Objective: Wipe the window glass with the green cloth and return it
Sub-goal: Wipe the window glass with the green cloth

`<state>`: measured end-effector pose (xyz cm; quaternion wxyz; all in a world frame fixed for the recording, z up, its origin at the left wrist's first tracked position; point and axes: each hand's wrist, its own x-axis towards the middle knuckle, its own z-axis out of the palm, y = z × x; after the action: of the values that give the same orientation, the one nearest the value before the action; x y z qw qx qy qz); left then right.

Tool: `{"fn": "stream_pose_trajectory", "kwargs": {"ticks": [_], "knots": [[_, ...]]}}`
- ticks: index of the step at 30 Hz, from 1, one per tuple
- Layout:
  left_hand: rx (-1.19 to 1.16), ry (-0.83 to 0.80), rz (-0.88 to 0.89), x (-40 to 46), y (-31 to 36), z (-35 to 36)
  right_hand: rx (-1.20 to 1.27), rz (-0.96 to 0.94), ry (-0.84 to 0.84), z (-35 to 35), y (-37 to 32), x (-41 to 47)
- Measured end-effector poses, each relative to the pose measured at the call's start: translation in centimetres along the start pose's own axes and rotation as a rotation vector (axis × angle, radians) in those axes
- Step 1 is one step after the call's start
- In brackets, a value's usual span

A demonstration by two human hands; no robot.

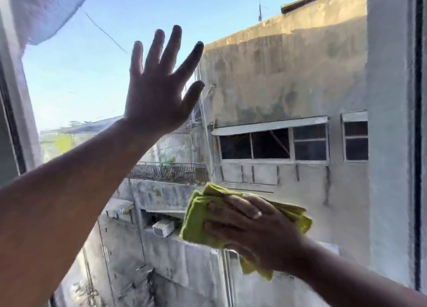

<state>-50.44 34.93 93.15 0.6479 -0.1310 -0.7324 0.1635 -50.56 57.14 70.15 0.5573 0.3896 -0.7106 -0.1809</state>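
Filling almost the whole frame, the window glass [76, 80] shows blue sky in its upper left and a weathered concrete building [284, 75] across the upper right and centre, with a row of dark windows under a narrow awning at centre right. A pale curtain [44, 8] hangs into the upper left corner, and the dark window frame [418, 144] runs down the right edge.

The left forearm rises from the lower left of the frame toward the centre, ending in the left hand [157, 98] just above the middle, seen from the back. Its fingers are spread wide and point up, the palm facing the pane and holding nothing; whether the palm actually touches the glass cannot be told.

The right hand [256, 228] comes in from the lower right corner and lies flat over the green cloth [198, 218] in the lower centre of the frame. Its fingers are spread across the bunched, folded cloth, pressing it toward the pane, with cloth edges showing left of, above and below the hand. A pale ring [258, 213] sits on one finger.
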Motion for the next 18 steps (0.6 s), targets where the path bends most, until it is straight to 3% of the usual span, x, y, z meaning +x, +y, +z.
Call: {"fn": "stream_pose_trajectory", "kwargs": {"ticks": [3,5,6,7,10,12,14,18], "knots": [[0.014,0.023,-0.019,0.1,0.6,-0.1,-0.016,0.259,0.098,-0.3,3.0,-0.5],[0.018,0.017,-0.028,0.2,0.8,-0.1,0.027,0.5,0.205,0.3,1.5,1.9],[0.014,0.013,-0.031,0.2,0.8,-0.1,0.055,0.513,0.222,0.7,-0.4,3.2],[0.012,0.014,-0.031,0.1,0.6,0.0,0.076,0.402,0.198,1.2,-2.6,4.2],[0.016,0.015,-0.015,0.1,0.2,-0.2,0.068,-0.18,0.028,1.9,-5.8,3.5],[0.007,0.009,-0.013,0.1,0.3,-0.3,0.037,-0.246,-0.008,1.5,-3.7,1.6],[0.011,0.01,-0.036,0.0,0.6,-0.2,-0.007,-0.044,0.031,0.7,0.3,0.6],[0.029,0.016,-0.058,0.1,1.1,-0.5,-0.023,0.593,0.205,-1.1,4.8,3.6]]}}
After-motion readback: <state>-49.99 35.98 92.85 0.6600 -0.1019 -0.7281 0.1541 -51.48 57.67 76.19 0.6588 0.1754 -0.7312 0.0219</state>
